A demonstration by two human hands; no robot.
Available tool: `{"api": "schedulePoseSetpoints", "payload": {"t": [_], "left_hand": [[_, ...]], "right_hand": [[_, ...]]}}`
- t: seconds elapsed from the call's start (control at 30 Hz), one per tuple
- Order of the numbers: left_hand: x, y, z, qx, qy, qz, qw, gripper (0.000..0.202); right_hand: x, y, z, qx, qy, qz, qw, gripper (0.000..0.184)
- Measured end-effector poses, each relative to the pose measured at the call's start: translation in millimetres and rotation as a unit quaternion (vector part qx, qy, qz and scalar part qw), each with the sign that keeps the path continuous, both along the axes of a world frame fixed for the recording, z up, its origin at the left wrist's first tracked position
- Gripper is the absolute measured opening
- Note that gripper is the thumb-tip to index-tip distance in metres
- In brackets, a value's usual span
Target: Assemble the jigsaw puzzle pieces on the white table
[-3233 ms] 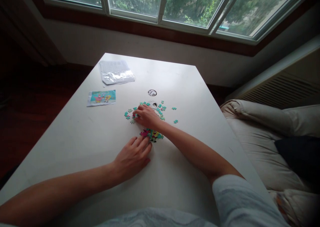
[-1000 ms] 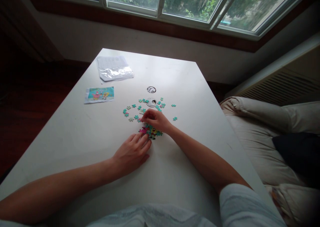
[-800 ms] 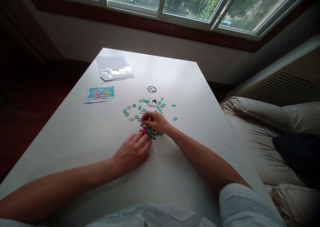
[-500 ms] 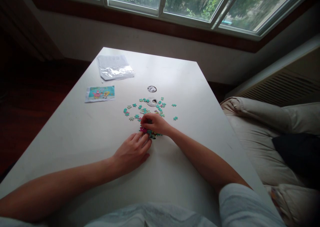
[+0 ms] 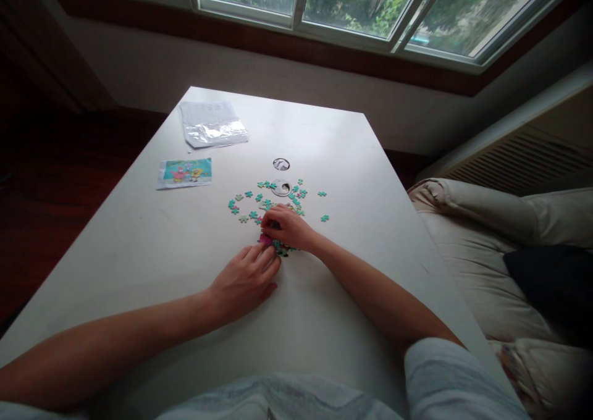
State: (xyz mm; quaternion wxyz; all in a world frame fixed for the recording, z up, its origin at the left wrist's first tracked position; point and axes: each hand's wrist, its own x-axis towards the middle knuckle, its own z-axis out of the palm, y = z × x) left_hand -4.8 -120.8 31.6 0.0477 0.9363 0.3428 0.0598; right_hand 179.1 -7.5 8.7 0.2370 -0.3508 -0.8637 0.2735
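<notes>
Several small jigsaw pieces (image 5: pixel 252 215), mostly teal with some pink, lie scattered on the white table (image 5: pixel 352 321). Closer to me is a cluster of jigsaw pieces (image 5: pixel 285 248) packed together, partly covered by both hands. My left hand (image 5: pixel 245 281) rests palm down at the cluster's near left edge, its fingers extended and touching it. Above the cluster, my right hand (image 5: pixel 287 227) is closed in a pinch, thumb against fingers. What sits between those fingertips is too small to make out. Pink jigsaw pieces (image 5: pixel 265 239) show just below them.
A printed cartoon picture (image 5: pixel 185 173) lies left of the pieces. Behind it is a clear plastic bag with papers (image 5: pixel 214 125). Two round, silvery items, one a disc (image 5: pixel 281 164) and one a ring-like lid (image 5: pixel 280 188), lie beyond the pieces. A beige sofa (image 5: pixel 467 253) stands at the right.
My right hand has shifted very slightly upward at the cluster, its fingers still pinched. The left hand has stayed in place.
</notes>
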Motion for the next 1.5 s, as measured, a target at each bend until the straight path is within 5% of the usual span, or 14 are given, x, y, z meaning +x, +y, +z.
{"api": "schedulePoseSetpoints", "payload": {"t": [0.4,0.8,1.2,1.5], "left_hand": [[0.1,1.7,-0.9,-0.005,0.006,-0.003,1.0,0.037],[-1.7,2.2,-0.3,0.005,0.009,-0.013,1.0,0.037],[-0.6,1.8,-2.4,-0.006,-0.005,-0.029,1.0,0.033],[-1.8,2.7,0.9,-0.004,-0.001,-0.033,0.999,0.031]], "right_hand": [[-0.9,-0.7,-3.0,0.044,-0.085,-0.036,0.995,0.004],[6.9,7.8,-15.4,0.076,-0.004,-0.127,0.989,0.008],[4.3,8.7,-12.9,0.091,-0.057,-0.085,0.991,0.016],[50.1,32.1,4.6,0.089,-0.014,-0.168,0.982,0.014]]}}
